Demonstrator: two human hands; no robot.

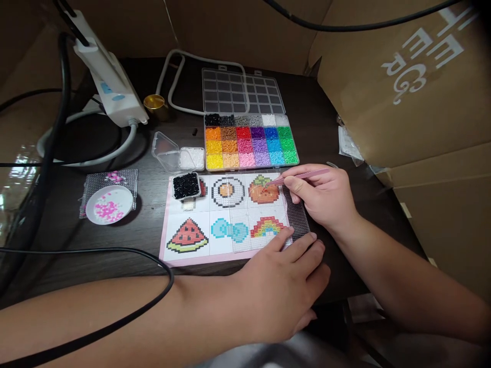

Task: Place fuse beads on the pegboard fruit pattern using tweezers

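Observation:
My right hand [324, 197] is closed on pink tweezers [303, 177], whose tip rests on the peach picture [264, 191] under a clear pegboard [264, 214]. My left hand [282, 289] lies flat with fingers stretched out, pressing the near edge of the pegboard. The pegboard sits on a pattern sheet [187, 220] showing a watermelon, a blue bow, a rainbow and an egg. A small box of black beads [186, 185] stands on the sheet's top left.
An open bead case [249, 140] with many colours stands behind the sheet, beside a small clear box of white beads [192, 157]. A white dish of pink beads [109, 204] sits on another pegboard at left. Cardboard boxes [414, 92] crowd the right; black cables [115, 319] cross the left.

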